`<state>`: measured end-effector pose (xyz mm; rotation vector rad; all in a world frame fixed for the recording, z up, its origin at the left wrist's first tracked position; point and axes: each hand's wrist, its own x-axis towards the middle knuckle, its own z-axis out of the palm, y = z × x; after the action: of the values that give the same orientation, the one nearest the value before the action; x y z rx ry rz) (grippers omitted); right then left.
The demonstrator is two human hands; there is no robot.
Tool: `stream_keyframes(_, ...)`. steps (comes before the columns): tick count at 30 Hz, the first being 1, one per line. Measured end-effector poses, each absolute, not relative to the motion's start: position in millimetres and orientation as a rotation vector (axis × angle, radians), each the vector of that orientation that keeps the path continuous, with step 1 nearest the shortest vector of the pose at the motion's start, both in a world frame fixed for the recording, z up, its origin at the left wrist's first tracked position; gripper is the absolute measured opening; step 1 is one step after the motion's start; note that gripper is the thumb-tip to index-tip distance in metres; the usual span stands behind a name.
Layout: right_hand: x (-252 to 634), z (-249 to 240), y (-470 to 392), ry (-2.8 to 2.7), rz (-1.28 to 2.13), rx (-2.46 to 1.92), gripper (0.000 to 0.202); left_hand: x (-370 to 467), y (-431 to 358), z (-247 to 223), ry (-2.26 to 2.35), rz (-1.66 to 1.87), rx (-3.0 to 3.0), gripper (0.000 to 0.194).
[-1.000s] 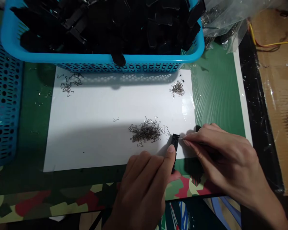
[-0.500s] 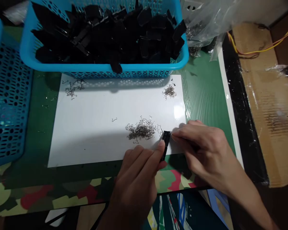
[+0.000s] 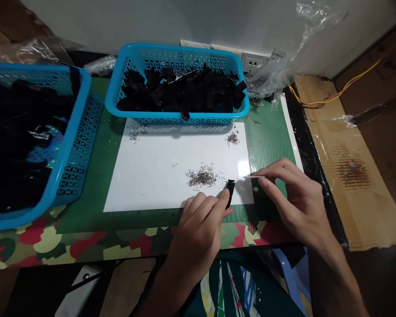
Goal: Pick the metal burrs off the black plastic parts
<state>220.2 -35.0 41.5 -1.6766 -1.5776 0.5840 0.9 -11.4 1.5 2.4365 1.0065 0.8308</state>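
Observation:
My left hand [image 3: 203, 224] grips a small black plastic part [image 3: 231, 189] between thumb and index finger, over the lower right of a white sheet [image 3: 152, 154]. To its right, my right hand [image 3: 293, 198] pinches a thin metal tool [image 3: 253, 177] whose tip points left, apart from the black part. A pile of small bent wires [image 3: 203, 175] lies just beyond my left hand. Smaller wire heaps sit at the sheet's far right [image 3: 232, 138] and far left [image 3: 134, 133], and a single wire [image 3: 174, 165] lies near the middle.
A blue basket [image 3: 178, 115] of black parts stands behind the sheet. Another blue basket [image 3: 64, 149] with black parts is at the left. Plastic bags [image 3: 270, 79] lie by a wall socket [image 3: 254, 61]. Cardboard [image 3: 350, 167] and a yellow wire [image 3: 353, 83] are at the right.
My right hand has drawn back to the right from the black part, and the thin tool now shows. My left hand still holds the part. The view has tilted up, showing more wall and left basket.

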Motion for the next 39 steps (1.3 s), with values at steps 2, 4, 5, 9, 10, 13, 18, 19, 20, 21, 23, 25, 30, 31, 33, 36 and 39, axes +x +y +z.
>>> stream_keyframes(2,218,39,-34,-1.574,0.46,-1.672,0.014,2,-12,2,1.024,0.791,2.448,0.032)
stream_keyframes(4,214,34,-32,-1.474,0.382,-1.666,0.01,2,-12,4,1.023,0.784,2.46,0.032)
stream_keyframes(5,211,32,-31,-1.39,0.368,-1.661,0.007,2,-12,4,1.018,0.79,2.466,0.031)
stream_keyframes(9,194,21,-24,-1.09,0.467,-1.607,0.009,2,-11,4,1.013,0.791,2.478,0.031)
stream_keyframes(10,190,19,-22,-1.053,0.521,-1.589,0.011,2,-11,4,1.015,0.791,2.479,0.032)
stream_keyframes(13,182,14,-19,-1.024,0.634,-1.57,0.012,1,-12,3,1.008,0.801,2.472,0.035)
stream_keyframes(18,180,14,-20,-1.104,0.606,-1.596,0.007,1,-13,0,0.985,0.836,2.44,0.04)
stream_keyframes(19,181,14,-20,-1.14,0.584,-1.605,0.007,1,-13,0,0.985,0.839,2.438,0.04)
stream_keyframes(20,181,15,-21,-1.18,0.557,-1.618,0.007,1,-13,0,0.985,0.843,2.437,0.041)
stream_keyframes(21,180,15,-21,-1.219,0.526,-1.631,0.006,1,-12,0,0.983,0.844,2.437,0.041)
stream_keyframes(23,180,16,-22,-1.273,0.473,-1.649,0.006,1,-12,-1,0.978,0.849,2.438,0.042)
stream_keyframes(25,180,17,-22,-1.288,0.449,-1.659,0.006,1,-11,0,0.975,0.853,2.437,0.041)
stream_keyframes(30,180,15,-21,-1.281,0.471,-1.661,0.006,2,-11,2,0.997,0.828,2.415,0.036)
stream_keyframes(31,180,13,-21,-1.248,0.49,-1.648,0.007,3,-11,2,1.011,0.818,2.407,0.034)
stream_keyframes(33,179,10,-20,-1.121,0.536,-1.612,0.009,3,-11,2,1.044,0.802,2.389,0.032)
stream_keyframes(36,179,6,-18,-0.945,0.567,-1.573,0.013,3,-11,2,1.07,0.813,2.341,0.033)
stream_keyframes(39,179,4,-16,-0.906,0.629,-1.527,0.018,0,-13,4,1.09,0.87,2.263,0.037)
